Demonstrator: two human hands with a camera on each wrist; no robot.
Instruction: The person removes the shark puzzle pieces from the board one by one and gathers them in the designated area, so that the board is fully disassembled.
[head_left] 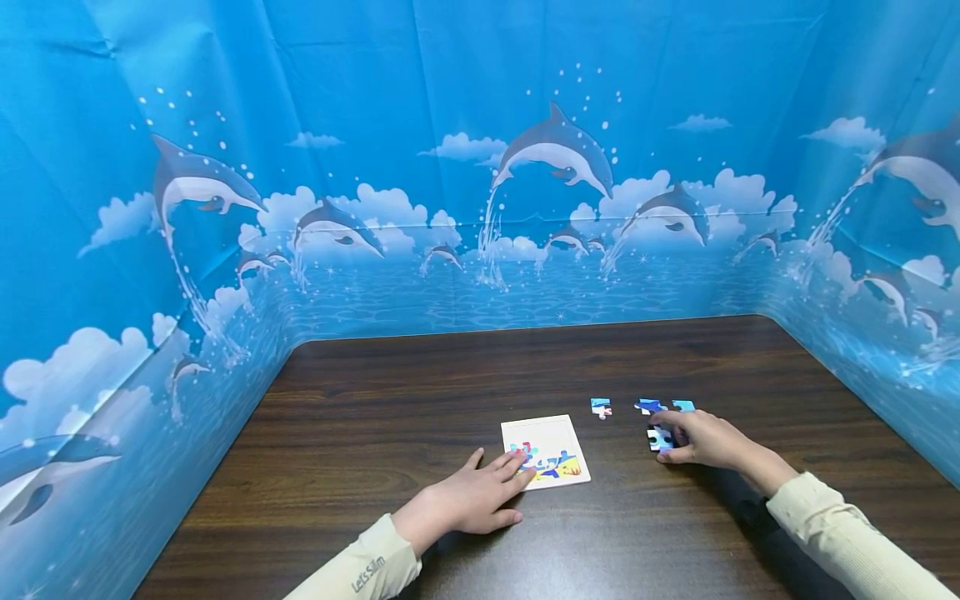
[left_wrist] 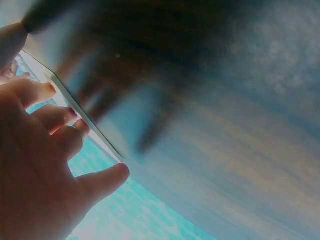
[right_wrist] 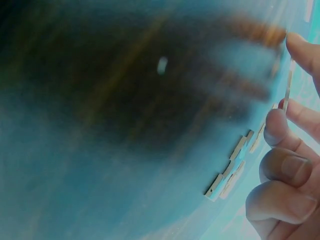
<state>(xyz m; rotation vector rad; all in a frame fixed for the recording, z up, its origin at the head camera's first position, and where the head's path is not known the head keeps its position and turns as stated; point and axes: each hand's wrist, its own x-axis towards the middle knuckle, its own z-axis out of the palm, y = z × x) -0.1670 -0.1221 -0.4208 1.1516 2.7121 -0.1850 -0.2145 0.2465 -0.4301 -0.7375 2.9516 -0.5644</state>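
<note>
A white square puzzle board [head_left: 546,429] lies on the table, with several colourful pieces set in its lower part. My left hand [head_left: 480,496] rests its spread fingers on the board's left side, covering part of the picture. In the left wrist view these fingers lie over the edge of the board [left_wrist: 82,114]. Farther right, my right hand [head_left: 705,442] pinches a blue and white puzzle piece [head_left: 660,438] between thumb and forefinger. The right wrist view shows this puzzle piece [right_wrist: 288,87] edge-on, its other fingers curled below.
Beyond the right hand lie a dark blue puzzle piece [head_left: 649,406] and a light blue puzzle piece [head_left: 683,405]. Another puzzle piece [head_left: 601,407] sits between them and the board. A dolphin-printed blue curtain [head_left: 450,275] borders the dark wooden table [head_left: 360,417] at the back and sides.
</note>
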